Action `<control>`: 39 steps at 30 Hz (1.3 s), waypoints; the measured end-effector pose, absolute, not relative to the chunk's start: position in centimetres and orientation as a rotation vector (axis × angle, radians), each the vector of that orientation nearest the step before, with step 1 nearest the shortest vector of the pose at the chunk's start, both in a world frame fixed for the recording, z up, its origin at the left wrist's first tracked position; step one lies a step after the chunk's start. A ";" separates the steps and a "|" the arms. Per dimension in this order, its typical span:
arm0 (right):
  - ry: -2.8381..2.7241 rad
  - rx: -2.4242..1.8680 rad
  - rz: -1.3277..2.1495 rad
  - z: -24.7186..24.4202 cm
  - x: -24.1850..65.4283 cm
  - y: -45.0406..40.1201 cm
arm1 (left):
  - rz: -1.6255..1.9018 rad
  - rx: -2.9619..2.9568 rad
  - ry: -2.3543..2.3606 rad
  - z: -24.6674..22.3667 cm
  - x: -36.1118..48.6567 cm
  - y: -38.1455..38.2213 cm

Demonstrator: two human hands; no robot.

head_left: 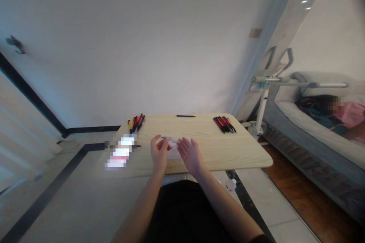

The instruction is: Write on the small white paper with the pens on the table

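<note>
My left hand (160, 152) is closed in a pinch near the table's front edge, with a small dark-tipped thing at its fingertips, too small to name. Close to its right is my right hand (191, 154), its fingers stretched out and palm turned inward. A pale, see-through item (173, 153) shows between and beneath the hands; its shape is partly hidden. Several pens (224, 124) lie side by side at the table's right. More pens (136, 123) lie at the left, and a single dark blue pen (185, 116) rests at the back edge.
The light wooden table (242, 152) stands against a wall. A blurred bright patch (121, 153) covers its left part. A plastic bottle (230, 185) is on the floor. At right are a white metal frame (262, 106) and a bed (288, 112) with a person on it.
</note>
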State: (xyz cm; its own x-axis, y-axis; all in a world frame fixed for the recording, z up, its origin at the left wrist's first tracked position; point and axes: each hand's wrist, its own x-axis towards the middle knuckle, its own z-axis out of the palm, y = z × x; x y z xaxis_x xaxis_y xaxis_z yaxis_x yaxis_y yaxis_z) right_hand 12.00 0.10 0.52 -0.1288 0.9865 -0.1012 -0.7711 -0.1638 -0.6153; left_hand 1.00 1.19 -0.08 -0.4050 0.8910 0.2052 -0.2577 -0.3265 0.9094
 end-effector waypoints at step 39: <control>-0.380 -0.528 1.738 0.7 12.1 0.7 | 1.853 0.726 1.080 -0.8 0.1 2.6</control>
State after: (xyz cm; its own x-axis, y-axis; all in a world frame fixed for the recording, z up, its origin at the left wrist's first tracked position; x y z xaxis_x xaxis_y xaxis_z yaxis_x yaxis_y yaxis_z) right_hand 12.12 0.73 0.69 -0.1772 0.9734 -0.1449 -0.8241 -0.2273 -0.5189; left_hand 0.09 2.57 -0.76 -0.4707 0.8800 0.0631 -0.3788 -0.2662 0.8863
